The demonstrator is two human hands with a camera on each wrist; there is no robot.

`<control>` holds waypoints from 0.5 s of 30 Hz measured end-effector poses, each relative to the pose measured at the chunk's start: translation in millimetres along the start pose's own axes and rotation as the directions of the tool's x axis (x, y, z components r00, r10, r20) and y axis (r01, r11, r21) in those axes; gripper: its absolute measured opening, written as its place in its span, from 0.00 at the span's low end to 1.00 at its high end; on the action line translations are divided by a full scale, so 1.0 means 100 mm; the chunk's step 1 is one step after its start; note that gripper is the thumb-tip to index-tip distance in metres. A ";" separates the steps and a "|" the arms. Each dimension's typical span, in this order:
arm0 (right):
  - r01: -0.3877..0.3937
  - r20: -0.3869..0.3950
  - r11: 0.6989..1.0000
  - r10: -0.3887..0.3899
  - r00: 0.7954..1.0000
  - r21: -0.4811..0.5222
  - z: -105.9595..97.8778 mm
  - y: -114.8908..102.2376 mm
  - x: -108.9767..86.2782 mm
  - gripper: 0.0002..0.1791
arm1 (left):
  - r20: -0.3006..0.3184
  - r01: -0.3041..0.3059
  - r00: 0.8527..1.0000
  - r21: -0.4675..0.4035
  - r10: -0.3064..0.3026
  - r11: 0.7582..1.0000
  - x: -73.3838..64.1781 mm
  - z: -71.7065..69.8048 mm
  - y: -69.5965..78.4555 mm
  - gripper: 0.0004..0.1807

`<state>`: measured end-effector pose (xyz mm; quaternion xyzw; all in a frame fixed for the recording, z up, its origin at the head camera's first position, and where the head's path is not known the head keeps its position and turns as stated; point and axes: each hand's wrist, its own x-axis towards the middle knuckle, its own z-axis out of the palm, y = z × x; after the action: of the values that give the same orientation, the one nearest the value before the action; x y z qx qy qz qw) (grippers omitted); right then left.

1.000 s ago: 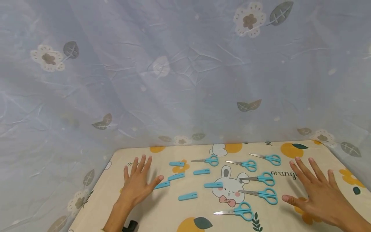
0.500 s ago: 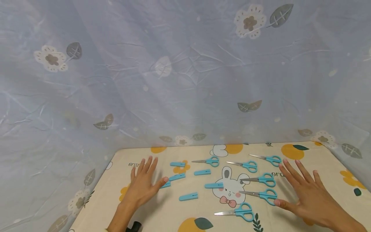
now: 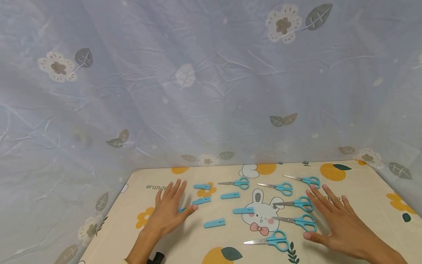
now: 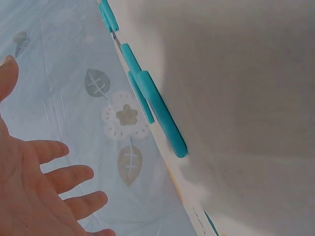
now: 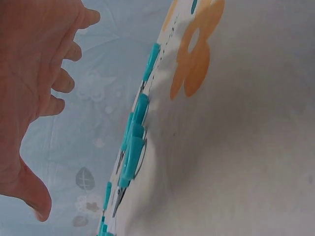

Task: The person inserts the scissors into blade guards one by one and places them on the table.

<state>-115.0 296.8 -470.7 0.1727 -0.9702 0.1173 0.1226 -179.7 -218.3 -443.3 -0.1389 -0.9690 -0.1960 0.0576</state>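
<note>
My left hand (image 3: 169, 211), fingers spread, hovers at the left of the table and holds nothing. It partly covers one of several blue scissor covers; another cover (image 3: 201, 201) lies just past its thumb, and one more (image 3: 214, 223) nearer me. In the left wrist view a cover (image 4: 162, 115) lies on the cloth beyond the palm (image 4: 29, 191). My right hand (image 3: 343, 227), also spread and holding nothing, hovers right of several blue-handled scissors. Nearest its thumb are the handles of one pair of scissors (image 3: 304, 223). In the right wrist view, scissors (image 5: 130, 157) line up beyond the fingers.
The table wears a cream cloth (image 3: 184, 249) printed with oranges and a rabbit. A pale floral curtain (image 3: 211, 91) hangs behind it and along the sides. Near my left forearm lies a black object (image 3: 158, 257), cut off by the frame's lower edge.
Both hands have drifted inward, the left one to the right and the right one to the left, toward the covers and scissors. The covers and scissors lie as before.
</note>
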 end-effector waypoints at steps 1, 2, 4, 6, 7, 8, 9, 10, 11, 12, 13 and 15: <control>0.006 0.001 1.000 -0.006 1.000 0.002 0.00 -0.01 0.00 0.69 | 0.004 -0.004 1.000 0.001 0.004 1.000 0.01 0.01 0.01 0.52; 0.018 -0.005 1.000 -0.018 1.000 0.007 0.01 -0.02 0.01 0.69 | 0.008 -0.006 1.000 0.001 0.006 1.000 0.01 0.01 0.01 0.52; 0.042 -0.014 0.999 -0.041 0.999 0.016 0.02 -0.04 0.02 0.68 | 0.019 -0.010 1.000 -0.001 0.010 1.000 0.01 0.01 0.03 0.52; 0.071 -0.031 0.997 -0.070 0.997 0.029 0.03 -0.07 0.03 0.68 | 0.028 -0.018 0.999 -0.004 0.018 1.000 0.02 0.02 0.04 0.51; 0.081 -0.032 0.996 -0.080 0.996 0.034 0.03 -0.08 0.03 0.67 | 0.031 -0.023 0.999 -0.007 0.023 1.000 0.02 0.02 0.04 0.51; 0.094 -0.037 0.995 -0.093 0.995 0.036 0.04 -0.09 0.03 0.67 | 0.033 -0.028 0.999 -0.013 0.028 1.000 0.02 0.02 0.05 0.51; 0.101 -0.037 0.994 -0.100 0.994 0.037 0.03 -0.10 0.03 0.68 | 0.035 -0.034 0.999 -0.015 0.035 0.999 0.02 0.03 0.05 0.51; 0.108 -0.038 0.993 -0.107 0.994 0.037 0.03 -0.11 0.04 0.68 | 0.037 -0.040 0.999 -0.019 0.040 0.999 0.02 0.04 0.05 0.51; 0.113 -0.038 0.993 -0.111 0.993 0.036 0.03 -0.12 0.04 0.68 | 0.039 -0.044 0.998 -0.025 0.045 0.999 0.01 0.04 0.06 0.51; 0.114 -0.038 0.993 -0.113 0.993 0.037 0.03 -0.13 0.04 0.68 | 0.038 -0.050 0.998 -0.033 0.052 0.998 0.01 0.04 0.06 0.51; 0.111 -0.032 0.993 -0.110 0.993 0.033 0.03 -0.14 0.05 0.68 | 0.032 -0.056 0.998 -0.042 0.058 0.998 0.02 0.05 0.07 0.50; 0.100 -0.018 0.994 -0.100 0.995 0.037 0.04 -0.16 0.06 0.68 | 0.030 -0.061 0.998 -0.052 0.062 0.997 0.02 0.05 0.08 0.51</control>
<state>-115.1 279.6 -469.9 0.2225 -0.9569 0.1310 0.1330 -179.2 -209.1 -444.8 -0.1730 -0.9598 -0.2164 0.0448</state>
